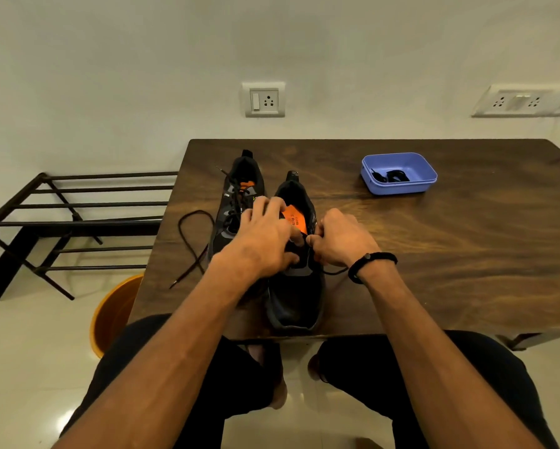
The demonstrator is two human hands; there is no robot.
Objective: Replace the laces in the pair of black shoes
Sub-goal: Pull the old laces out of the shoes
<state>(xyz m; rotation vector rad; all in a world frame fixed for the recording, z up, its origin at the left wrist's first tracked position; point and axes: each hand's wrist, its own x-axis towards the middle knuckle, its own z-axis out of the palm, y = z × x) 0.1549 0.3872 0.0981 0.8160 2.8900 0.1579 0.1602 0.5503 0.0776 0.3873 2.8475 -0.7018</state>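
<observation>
On the near part of the wooden table (434,254), two black shoes stand side by side with toes toward the person. Over the right shoe (296,296), which shows an orange insole and whose toe reaches the table's front edge, both hands work at the eyelet area. His left hand (265,241) lies across the gap between the shoes, fingers bent down onto the tongue; whether they pinch anything I cannot tell. His right hand (340,241), a black band on its wrist, has its fingers curled and pinching a black lace (335,271) that trails out beneath it onto the wood. Just beside it, the left shoe (236,202) is partly laced, its loose lace (191,241) looping off the table's left edge and hanging over the side.

Right of the shoes the tabletop runs broad and bare. Toward the far edge sits a blue plastic tray (427,176) holding a small coil of black lace (395,176).

Beyond the left edge stand a black metal rack (78,222) and an orange bucket (113,312) on the floor.
</observation>
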